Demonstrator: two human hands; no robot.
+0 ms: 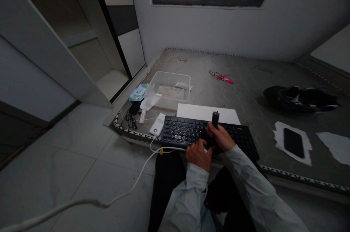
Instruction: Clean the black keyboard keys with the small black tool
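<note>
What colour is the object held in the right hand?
The held object looks black; it shows in the head view.

1. Keyboard (179,130): plastic, slight sheen.
2. Tub (170,97): clear plastic, smooth, glossy.
3. Sleeve (195,177): matt cloth, creased.
4. Bed surface (246,78): matt, quilted cloth.
5. Floor (82,166): smooth tile, faint gloss.
6. Torn sheet (335,148): matt, paper-like.

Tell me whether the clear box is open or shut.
Open: no lid spans the rim of the clear box, and the view goes straight down into it.
</note>
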